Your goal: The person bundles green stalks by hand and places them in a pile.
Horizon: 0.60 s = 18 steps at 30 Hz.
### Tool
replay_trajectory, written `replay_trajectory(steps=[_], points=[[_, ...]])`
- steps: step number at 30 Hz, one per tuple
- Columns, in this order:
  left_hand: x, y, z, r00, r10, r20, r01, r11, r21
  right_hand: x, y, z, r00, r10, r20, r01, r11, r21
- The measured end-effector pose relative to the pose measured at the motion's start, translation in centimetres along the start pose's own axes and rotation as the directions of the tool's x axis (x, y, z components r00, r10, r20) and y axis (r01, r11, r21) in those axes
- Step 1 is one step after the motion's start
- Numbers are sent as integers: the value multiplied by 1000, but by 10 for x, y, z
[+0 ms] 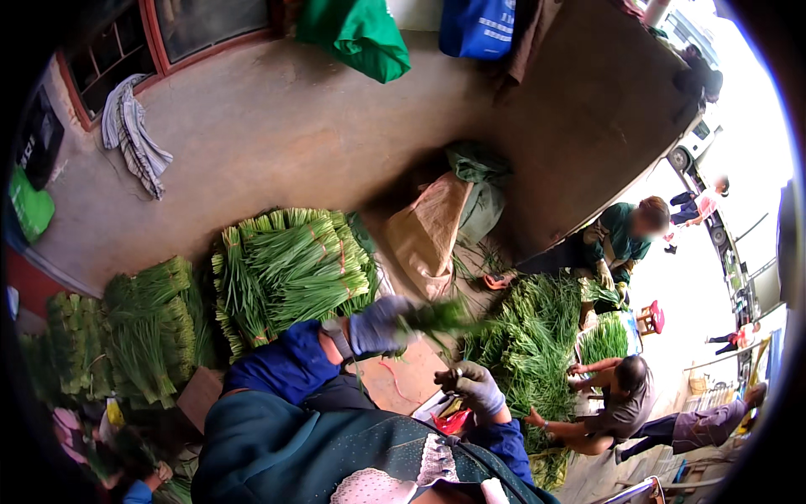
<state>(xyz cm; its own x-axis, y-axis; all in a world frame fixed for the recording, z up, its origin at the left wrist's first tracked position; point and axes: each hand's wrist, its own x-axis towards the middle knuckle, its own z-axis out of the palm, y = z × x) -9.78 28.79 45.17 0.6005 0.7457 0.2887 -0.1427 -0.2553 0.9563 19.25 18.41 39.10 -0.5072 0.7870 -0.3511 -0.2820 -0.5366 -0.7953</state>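
My left hand (379, 326), in a purple-grey glove with a watch at the wrist, is closed around a small bunch of chives (441, 318). The leaf tips point right and are blurred. Lower and to the right is my right hand (477, 388), also gloved, with its fingers curled in; what they pinch, if anything, is too small to name. Beneath my hands lies a pinkish board (395, 380) with a red strand (393, 378) on it. A red item (452, 422) sits beside my right wrist.
Tied chive bundles are stacked in a pile (290, 265), with more stacks (147, 328) at left. A loose chive heap (533, 344) lies to my right, where a person in green (621, 244) and a crouching person (625, 395) work. A tan sack (430, 227) stands ahead by the wall.
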Motion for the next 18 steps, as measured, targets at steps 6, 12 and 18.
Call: replay_trajectory(steps=[6, 12, 18], points=[[19, -34, -185, 877, -85, -472, -120, 914, -387, -4, 16, 24, 980, -49, -193, 62, 996, 61], [127, -49, -345, 763, 28, -646, -295, 904, -309, -6, 47, 12, 962, -33, -273, 60, 994, 90], [230, -27, -405, 632, 3, -775, -495, 772, -400, -25, 59, 28, 873, -116, -473, 209, 967, 149]])
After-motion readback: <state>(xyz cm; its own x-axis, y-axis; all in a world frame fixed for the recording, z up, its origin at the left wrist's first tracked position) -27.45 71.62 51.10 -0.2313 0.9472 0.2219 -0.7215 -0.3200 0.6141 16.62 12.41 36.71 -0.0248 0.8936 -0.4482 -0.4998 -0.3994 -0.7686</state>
